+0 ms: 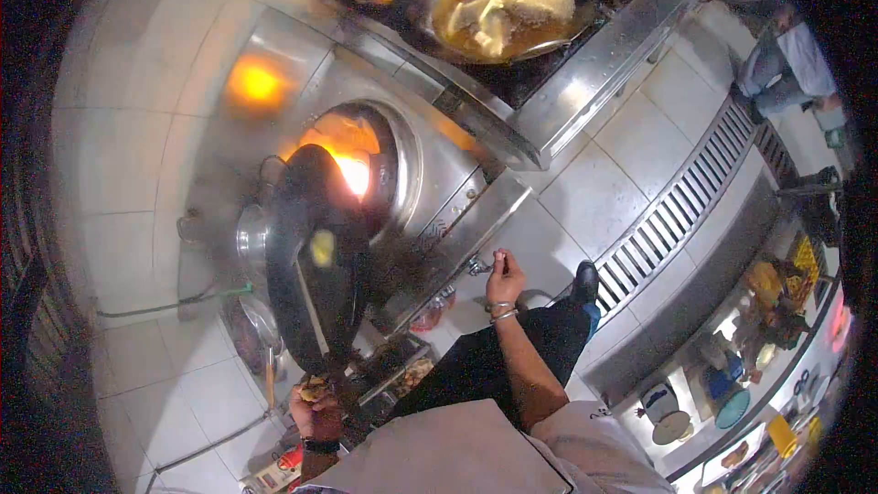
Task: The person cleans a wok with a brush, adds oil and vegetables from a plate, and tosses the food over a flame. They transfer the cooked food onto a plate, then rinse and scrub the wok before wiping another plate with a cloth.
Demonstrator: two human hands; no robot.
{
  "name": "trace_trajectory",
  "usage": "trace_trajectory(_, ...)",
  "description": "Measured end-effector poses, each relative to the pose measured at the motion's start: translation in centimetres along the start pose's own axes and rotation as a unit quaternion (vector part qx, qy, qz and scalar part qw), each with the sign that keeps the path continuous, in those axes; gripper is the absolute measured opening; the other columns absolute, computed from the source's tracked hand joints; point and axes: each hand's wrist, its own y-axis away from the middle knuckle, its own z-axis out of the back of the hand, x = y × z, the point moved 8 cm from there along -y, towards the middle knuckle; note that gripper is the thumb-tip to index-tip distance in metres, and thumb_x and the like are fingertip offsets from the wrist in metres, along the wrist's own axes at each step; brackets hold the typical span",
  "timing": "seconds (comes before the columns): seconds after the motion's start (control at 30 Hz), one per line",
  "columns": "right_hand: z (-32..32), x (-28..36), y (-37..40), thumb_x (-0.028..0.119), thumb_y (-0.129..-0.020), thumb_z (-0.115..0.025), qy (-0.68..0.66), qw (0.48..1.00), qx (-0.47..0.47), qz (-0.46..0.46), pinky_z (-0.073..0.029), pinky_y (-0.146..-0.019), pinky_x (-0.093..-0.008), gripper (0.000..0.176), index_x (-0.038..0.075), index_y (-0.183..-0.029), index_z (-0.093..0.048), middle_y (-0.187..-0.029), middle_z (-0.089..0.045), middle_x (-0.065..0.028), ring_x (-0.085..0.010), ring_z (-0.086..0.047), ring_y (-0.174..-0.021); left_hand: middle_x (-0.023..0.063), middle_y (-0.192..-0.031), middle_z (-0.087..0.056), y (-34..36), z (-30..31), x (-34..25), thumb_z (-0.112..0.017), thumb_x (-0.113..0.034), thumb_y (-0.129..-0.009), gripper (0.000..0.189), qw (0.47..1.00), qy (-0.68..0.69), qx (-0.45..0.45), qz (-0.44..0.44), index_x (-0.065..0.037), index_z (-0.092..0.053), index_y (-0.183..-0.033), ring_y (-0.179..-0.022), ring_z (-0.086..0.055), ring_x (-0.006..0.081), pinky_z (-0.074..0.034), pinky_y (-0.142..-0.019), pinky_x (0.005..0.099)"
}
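My left hand (314, 419), with a dark wristband, is closed at the near edge of a large black wok (338, 288), a brownish rag (314, 390) between hand and wok. Steeply tilted, the wok is beside the flaming burner (352, 165). A long pale utensil handle (313, 306) lies across its inside and ends near my left hand. Also inside shows a small yellow patch (323, 247), blurred. My right hand (506, 282), wearing bracelets, has its fingers curled together just beside a metal knob (478, 264) on the stove front. Nothing visible is in those fingers.
Another wok holds bubbling oil with pale pieces (512, 5) at the top. A metal pot (250, 236) stands left of the burner. A floor grate (681, 210) curves along the right, by shelves with bowls (672, 427). Another person (786, 64) is at upper right.
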Motion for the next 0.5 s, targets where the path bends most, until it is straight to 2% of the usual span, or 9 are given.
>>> trace_trajectory(0.03,-0.3,-0.8,-0.1,0.023,-0.091,-0.058,0.001,1.0,-0.009,0.002,-0.048,-0.069,-0.0308,0.023,0.003,-0.097,-0.066,-0.079,-0.067,-0.014,-0.0175,-0.062,-0.072,0.0075,-0.074,-0.058,0.1,-0.6,0.5,-0.049,-0.022,-0.085,0.028,0.998,0.061,0.006,0.023,0.002,-0.057,-0.095,-0.049,-0.046,0.0086,-0.04,-0.041,0.017)
trace_trajectory(0.1,0.0,-0.8,-0.4,0.023,-0.091,-0.058,0.003,1.0,-0.021,0.005,-0.048,-0.07,-0.0307,0.023,0.002,-0.097,-0.066,-0.079,-0.067,-0.0135,-0.0172,-0.061,-0.072,0.0077,-0.075,-0.058,0.3,-1.6,0.8,-0.049,-0.022,-0.085,0.029,0.999,0.038,0.015,0.014,0.003,-0.058,-0.095,-0.049,-0.046,0.0086,-0.04,-0.041,0.017)
trace_trajectory(0.17,-0.5,-1.1,-0.8,0.024,-0.091,-0.058,-0.024,0.998,0.026,-0.055,-0.048,-0.071,-0.0302,0.024,0.002,-0.098,-0.066,-0.081,-0.067,-0.0131,-0.0168,-0.061,-0.073,0.0078,-0.075,-0.059,0.4,-1.9,0.6,-0.049,-0.023,-0.085,0.03,1.0,0.016,0.026,0.002,0.004,-0.058,-0.095,-0.05,-0.046,0.0086,-0.04,-0.041,0.017)
trace_trajectory(0.27,0.4,1.3,-1.4,0.025,-0.092,-0.058,-0.003,0.998,0.022,-0.06,-0.048,-0.07,-0.03,0.026,0.001,-0.098,-0.066,-0.082,-0.068,-0.013,-0.017,-0.061,-0.072,0.0078,-0.075,-0.059,0.2,-0.8,0.0,-0.048,-0.023,-0.085,0.029,1.0,-0.001,-0.009,-0.021,0.004,-0.059,-0.092,-0.048,-0.045,0.0085,-0.038,-0.041,0.017)
trace_trajectory(0.37,-0.3,0.0,-1.9,0.026,-0.092,-0.058,-0.023,0.998,0.027,-0.047,-0.048,-0.07,-0.03,0.027,0.001,-0.099,-0.066,-0.083,-0.068,-0.0138,-0.0182,-0.062,-0.072,0.0063,-0.072,-0.058,0.2,-1.3,0.2,-0.049,-0.023,-0.085,0.029,1.0,0.013,0.001,-0.007,0.004,-0.06,-0.09,-0.047,-0.044,0.0084,-0.037,-0.04,0.0174)
trace_trajectory(0.43,0.0,0.0,-1.6,0.025,-0.092,-0.057,-0.009,0.997,0.041,-0.065,-0.048,-0.072,-0.0288,0.027,0.001,-0.101,-0.065,-0.086,-0.069,-0.0117,-0.0161,-0.063,-0.076,0.0046,-0.069,-0.057,0.7,-1.5,0.0,-0.049,-0.022,-0.084,0.027,0.996,-0.058,-0.058,-0.025,0.002,-0.06,-0.088,-0.045,-0.043,0.0081,-0.037,-0.04,0.0172)
trace_trajectory(0.5,-0.4,-1.0,-1.4,0.024,-0.093,-0.057,0.004,0.995,0.058,-0.081,-0.048,-0.073,-0.0277,0.027,0.0,-0.103,-0.065,-0.089,-0.07,-0.0097,-0.014,-0.064,-0.08,0.0036,-0.067,-0.056,0.6,-1.3,-0.3,-0.05,-0.021,-0.084,0.025,0.994,-0.097,-0.039,-0.037,0.001,-0.061,-0.087,-0.045,-0.044,0.0084,-0.037,-0.04,0.0178)
